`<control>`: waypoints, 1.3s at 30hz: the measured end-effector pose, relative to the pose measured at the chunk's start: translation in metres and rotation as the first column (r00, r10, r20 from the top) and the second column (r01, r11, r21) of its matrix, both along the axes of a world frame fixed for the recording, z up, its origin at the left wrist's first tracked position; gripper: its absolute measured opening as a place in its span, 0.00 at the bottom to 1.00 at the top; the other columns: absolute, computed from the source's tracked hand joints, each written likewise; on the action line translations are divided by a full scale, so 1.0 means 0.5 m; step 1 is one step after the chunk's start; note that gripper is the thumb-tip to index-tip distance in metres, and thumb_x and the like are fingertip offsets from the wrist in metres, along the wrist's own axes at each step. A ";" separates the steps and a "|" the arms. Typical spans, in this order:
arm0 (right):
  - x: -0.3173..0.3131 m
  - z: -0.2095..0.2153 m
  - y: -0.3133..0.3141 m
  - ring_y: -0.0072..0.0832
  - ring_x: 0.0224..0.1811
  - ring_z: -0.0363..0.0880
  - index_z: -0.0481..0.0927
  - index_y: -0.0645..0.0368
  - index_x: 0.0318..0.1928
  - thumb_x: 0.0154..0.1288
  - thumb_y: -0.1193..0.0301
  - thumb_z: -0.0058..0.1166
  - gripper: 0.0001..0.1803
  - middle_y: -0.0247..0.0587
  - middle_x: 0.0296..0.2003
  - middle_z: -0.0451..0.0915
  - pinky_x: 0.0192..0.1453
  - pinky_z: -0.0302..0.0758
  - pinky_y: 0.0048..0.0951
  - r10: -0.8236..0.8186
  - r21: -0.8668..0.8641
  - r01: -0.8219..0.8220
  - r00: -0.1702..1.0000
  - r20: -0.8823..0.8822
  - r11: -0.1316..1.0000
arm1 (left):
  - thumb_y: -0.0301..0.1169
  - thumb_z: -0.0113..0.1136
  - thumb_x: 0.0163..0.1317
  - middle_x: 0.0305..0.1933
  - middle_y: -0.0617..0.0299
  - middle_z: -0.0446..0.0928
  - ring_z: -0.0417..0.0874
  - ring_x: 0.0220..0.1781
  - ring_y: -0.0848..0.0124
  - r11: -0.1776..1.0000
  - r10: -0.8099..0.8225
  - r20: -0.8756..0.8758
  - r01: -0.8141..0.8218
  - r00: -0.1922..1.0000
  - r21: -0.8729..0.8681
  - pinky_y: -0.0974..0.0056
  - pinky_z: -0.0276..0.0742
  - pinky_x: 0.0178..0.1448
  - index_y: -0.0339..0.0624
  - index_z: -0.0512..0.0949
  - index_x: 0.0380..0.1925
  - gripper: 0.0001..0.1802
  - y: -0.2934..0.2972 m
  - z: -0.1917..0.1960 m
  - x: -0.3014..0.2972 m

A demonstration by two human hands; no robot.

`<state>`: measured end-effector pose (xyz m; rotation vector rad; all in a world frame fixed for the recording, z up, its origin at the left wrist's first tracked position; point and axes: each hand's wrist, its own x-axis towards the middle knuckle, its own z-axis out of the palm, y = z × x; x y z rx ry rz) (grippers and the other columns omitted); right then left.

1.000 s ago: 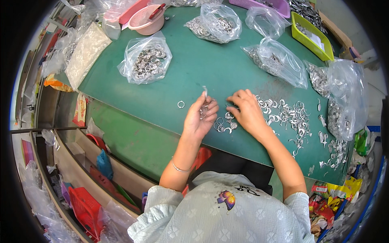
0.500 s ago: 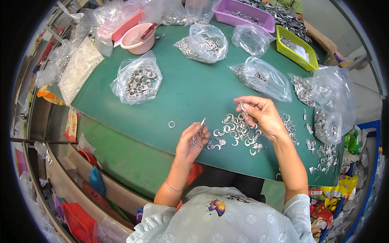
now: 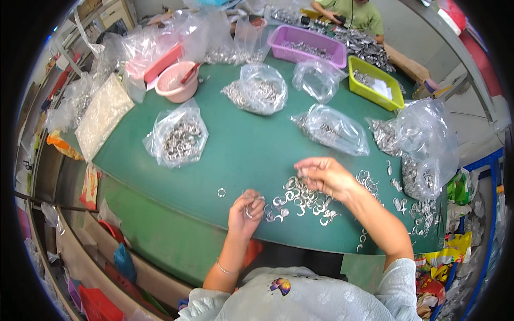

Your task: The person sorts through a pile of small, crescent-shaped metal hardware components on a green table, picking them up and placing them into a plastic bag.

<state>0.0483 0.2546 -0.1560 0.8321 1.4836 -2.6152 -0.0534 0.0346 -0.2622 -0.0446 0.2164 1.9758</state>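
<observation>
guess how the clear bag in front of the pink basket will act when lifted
The clear bag would probably sag, its thin plastic looking crumpled. It may feel heavy for its size, since the silvery pieces heaped inside look metallic. They might shift, as they seem to lie loose.

A pink bowl (image 3: 179, 96) is set on the worktop (image 3: 235, 144), with a red tool (image 3: 191, 73) leaned on its rim. Just behind its left side, a pinkish-red tray (image 3: 163, 63) is placed. A pale, flat sack (image 3: 105, 116) is laid to the bowl's left and nearer. Well to the bowl's right, a purple tray (image 3: 305, 56) and then a lime-green tray (image 3: 369, 95) are set out; beyond them, a person in a green shirt (image 3: 361, 17) can be seen. Nearer than the bowl, and lower, a blue bag (image 3: 124, 262) is kept on a shelf.
</observation>
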 end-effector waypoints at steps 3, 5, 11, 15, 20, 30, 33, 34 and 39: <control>-0.123 0.074 0.139 0.27 0.36 0.79 0.70 0.70 0.51 0.61 0.77 0.51 0.18 0.46 0.41 0.78 0.40 0.79 0.23 -0.183 0.186 0.225 0.958 -0.221 0.956 | 0.26 0.47 0.55 0.24 0.62 0.62 0.61 0.22 0.75 0.998 0.028 -0.057 -0.032 0.998 -0.060 0.74 0.56 0.21 0.37 0.70 0.31 0.05 -0.007 0.001 0.004; -0.191 0.125 0.230 0.36 0.48 0.76 0.62 0.74 0.56 0.63 0.79 0.45 0.21 0.53 0.51 0.71 0.53 0.76 0.29 -0.347 0.111 0.412 0.862 -0.370 0.905 | 0.28 0.47 0.56 0.24 0.61 0.63 0.61 0.22 0.75 0.979 0.075 -0.088 -0.090 0.993 -0.183 0.73 0.56 0.22 0.36 0.71 0.30 0.07 0.002 0.030 0.010; -0.169 0.028 0.201 0.30 0.52 0.74 0.73 0.67 0.49 0.63 0.82 0.40 0.15 0.44 0.48 0.76 0.58 0.71 0.29 -0.164 0.548 0.459 0.849 -0.502 0.699 | 0.39 0.46 0.65 0.20 0.66 0.60 0.59 0.20 0.77 0.978 0.043 -0.144 -0.071 0.989 -0.195 0.75 0.54 0.21 0.40 0.71 0.29 0.14 0.010 0.015 0.011; -0.082 0.011 0.129 0.26 0.45 0.77 0.77 0.68 0.42 0.64 0.81 0.41 0.11 0.40 0.39 0.79 0.52 0.73 0.25 -0.010 0.772 0.270 0.946 -0.323 0.576 | 0.37 0.45 0.67 0.20 0.68 0.59 0.56 0.19 0.80 0.981 0.063 -0.175 -0.094 0.982 -0.170 0.78 0.52 0.20 0.41 0.69 0.32 0.11 0.006 0.020 0.027; -0.016 0.023 0.154 0.21 0.38 0.77 0.77 0.69 0.41 0.64 0.80 0.42 0.10 0.40 0.36 0.80 0.44 0.73 0.21 -0.132 0.729 0.354 0.929 -0.345 0.586 | 0.34 0.46 0.67 0.20 0.68 0.59 0.56 0.19 0.81 0.965 0.085 -0.220 -0.135 0.972 -0.223 0.77 0.52 0.20 0.41 0.68 0.39 0.08 0.011 0.047 0.035; 0.114 0.015 -0.029 0.28 0.36 0.78 0.77 0.66 0.39 0.61 0.77 0.49 0.08 0.42 0.33 0.79 0.43 0.73 0.27 0.113 0.927 -0.013 0.993 -0.032 0.375 | 0.26 0.45 0.63 0.20 0.66 0.61 0.58 0.15 0.80 0.972 0.121 -0.028 -0.124 0.992 -0.199 0.76 0.53 0.17 0.43 0.66 0.48 0.13 -0.025 0.064 0.050; 0.158 -0.024 -0.076 0.40 0.37 0.77 0.77 0.65 0.39 0.57 0.76 0.53 0.09 0.46 0.34 0.78 0.43 0.73 0.34 0.240 0.932 -0.188 0.964 0.115 0.309 | 0.26 0.46 0.61 0.19 0.65 0.61 0.59 0.15 0.79 0.970 0.098 -0.029 -0.102 0.995 -0.220 0.76 0.54 0.17 0.42 0.64 0.51 0.16 -0.069 0.066 0.081; 0.166 -0.040 -0.093 0.41 0.39 0.75 0.77 0.65 0.40 0.55 0.76 0.55 0.10 0.45 0.34 0.78 0.44 0.72 0.35 0.224 0.960 -0.144 0.970 0.089 0.242 | 0.26 0.46 0.61 0.19 0.65 0.62 0.60 0.15 0.79 0.971 0.054 -0.025 -0.058 0.998 -0.231 0.76 0.54 0.16 0.41 0.64 0.51 0.17 -0.085 0.069 0.096; 0.137 -0.097 -0.171 0.40 0.44 0.69 0.74 0.61 0.45 0.51 0.76 0.58 0.18 0.43 0.42 0.72 0.48 0.68 0.36 0.126 0.997 -0.018 0.992 0.010 0.070 | 0.26 0.48 0.55 0.21 0.60 0.66 0.61 0.16 0.76 0.920 -0.276 0.014 0.268 0.961 -0.286 0.75 0.54 0.17 0.32 0.68 0.46 0.17 -0.101 0.046 0.177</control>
